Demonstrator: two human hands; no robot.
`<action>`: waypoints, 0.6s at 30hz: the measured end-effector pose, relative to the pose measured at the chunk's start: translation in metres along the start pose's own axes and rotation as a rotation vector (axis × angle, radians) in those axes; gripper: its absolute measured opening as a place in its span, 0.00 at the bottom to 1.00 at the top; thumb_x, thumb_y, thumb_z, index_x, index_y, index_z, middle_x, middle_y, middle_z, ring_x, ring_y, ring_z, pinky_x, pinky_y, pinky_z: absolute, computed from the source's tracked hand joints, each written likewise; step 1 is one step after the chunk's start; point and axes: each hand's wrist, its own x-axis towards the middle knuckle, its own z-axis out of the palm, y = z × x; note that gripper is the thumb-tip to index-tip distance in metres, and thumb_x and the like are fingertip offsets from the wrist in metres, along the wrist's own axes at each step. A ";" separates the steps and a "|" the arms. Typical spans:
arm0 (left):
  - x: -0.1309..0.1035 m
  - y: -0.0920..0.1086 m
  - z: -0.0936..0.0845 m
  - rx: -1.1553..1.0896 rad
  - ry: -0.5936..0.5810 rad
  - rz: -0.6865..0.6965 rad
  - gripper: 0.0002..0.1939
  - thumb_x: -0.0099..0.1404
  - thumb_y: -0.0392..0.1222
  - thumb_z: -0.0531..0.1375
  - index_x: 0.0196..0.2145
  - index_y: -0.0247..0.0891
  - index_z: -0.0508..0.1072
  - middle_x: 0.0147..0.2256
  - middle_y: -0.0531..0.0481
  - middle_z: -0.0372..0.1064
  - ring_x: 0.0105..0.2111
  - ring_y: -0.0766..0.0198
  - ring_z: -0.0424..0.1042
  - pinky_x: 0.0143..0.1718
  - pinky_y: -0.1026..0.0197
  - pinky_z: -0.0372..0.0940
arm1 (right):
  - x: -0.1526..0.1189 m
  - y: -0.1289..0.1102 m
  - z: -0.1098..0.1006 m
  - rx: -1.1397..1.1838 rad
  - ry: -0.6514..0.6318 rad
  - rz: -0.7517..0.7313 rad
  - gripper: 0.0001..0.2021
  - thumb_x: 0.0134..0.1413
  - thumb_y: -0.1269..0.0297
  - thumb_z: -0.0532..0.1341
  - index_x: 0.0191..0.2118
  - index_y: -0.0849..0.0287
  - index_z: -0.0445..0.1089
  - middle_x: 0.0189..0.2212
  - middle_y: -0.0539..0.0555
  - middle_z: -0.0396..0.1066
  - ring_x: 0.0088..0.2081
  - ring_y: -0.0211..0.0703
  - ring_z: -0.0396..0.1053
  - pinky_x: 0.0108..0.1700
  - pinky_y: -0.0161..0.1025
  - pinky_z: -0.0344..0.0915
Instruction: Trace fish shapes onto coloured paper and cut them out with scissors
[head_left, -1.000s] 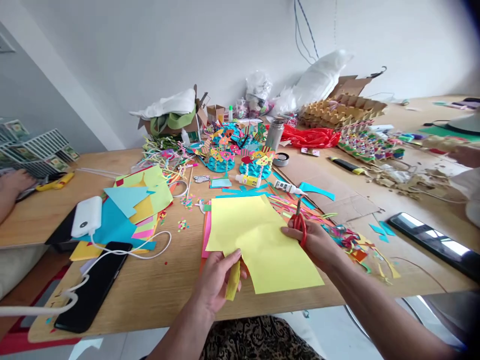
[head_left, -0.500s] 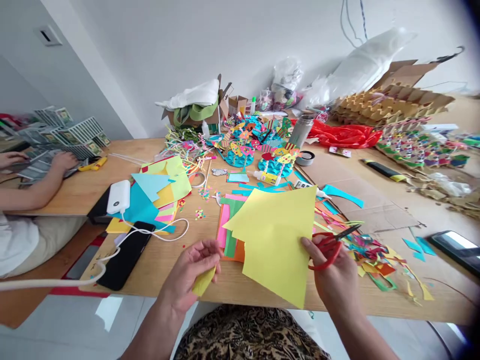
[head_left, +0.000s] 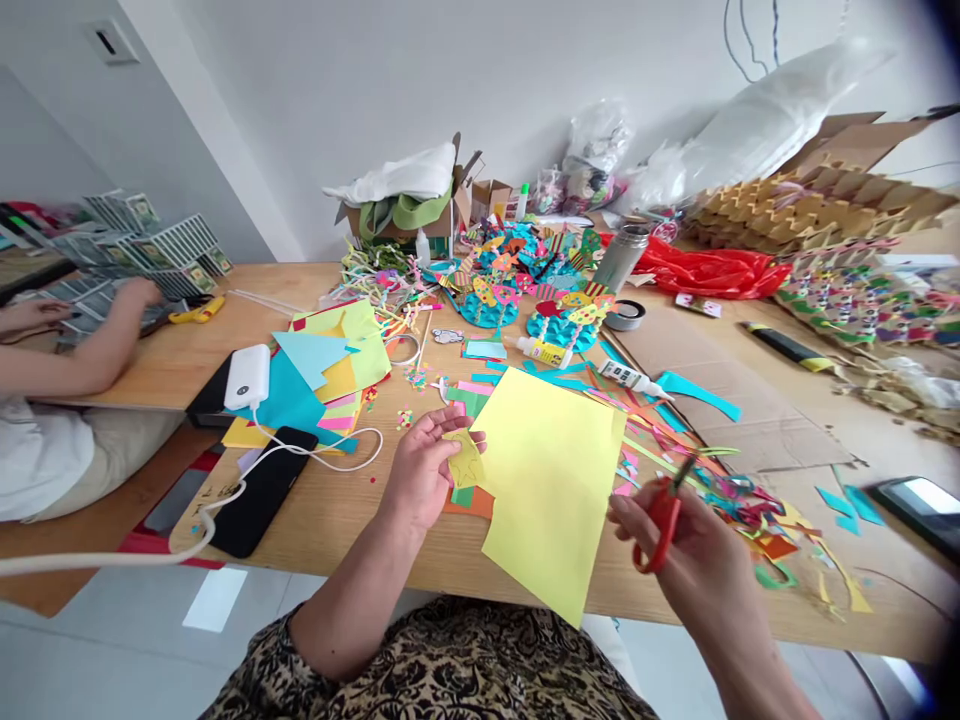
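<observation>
My left hand (head_left: pixel 429 470) pinches a small yellow paper piece (head_left: pixel 466 460) that has drawn lines on it. Just right of it lies a large yellow paper sheet (head_left: pixel 551 480), its lower corner reaching past the table's front edge. In my right hand (head_left: pixel 697 540) are red-handled scissors (head_left: pixel 661 525), blades pointing up and away. The thumb of that hand is at the sheet's right edge; whether it touches the sheet I cannot tell. Partly hidden under the large sheet are green paper (head_left: pixel 466 402) and orange paper (head_left: pixel 469 502).
Paper scraps (head_left: pixel 757 510) lie on the right, coloured sheets (head_left: pixel 300 370) on the left with a power bank (head_left: pixel 247 377) and phone (head_left: pixel 262 495). Behind stand paper fish decorations (head_left: pixel 487 300), glue bottles (head_left: pixel 630 377) and a metal flask (head_left: pixel 622 257). Another person's arm (head_left: pixel 82 350) is at far left.
My left hand has moved up and right, turning the small yellow piece to face me. The large sheet has shifted slightly left and down at its lower corner; the scissors now point more upright.
</observation>
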 end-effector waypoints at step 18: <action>0.014 -0.021 0.010 0.162 -0.087 -0.068 0.20 0.48 0.40 0.69 0.38 0.33 0.70 0.31 0.48 0.73 0.29 0.63 0.71 0.33 0.61 0.64 | 0.056 -0.050 0.076 0.085 -0.434 -0.128 0.09 0.47 0.62 0.64 0.28 0.57 0.62 0.25 0.48 0.67 0.27 0.38 0.64 0.30 0.35 0.62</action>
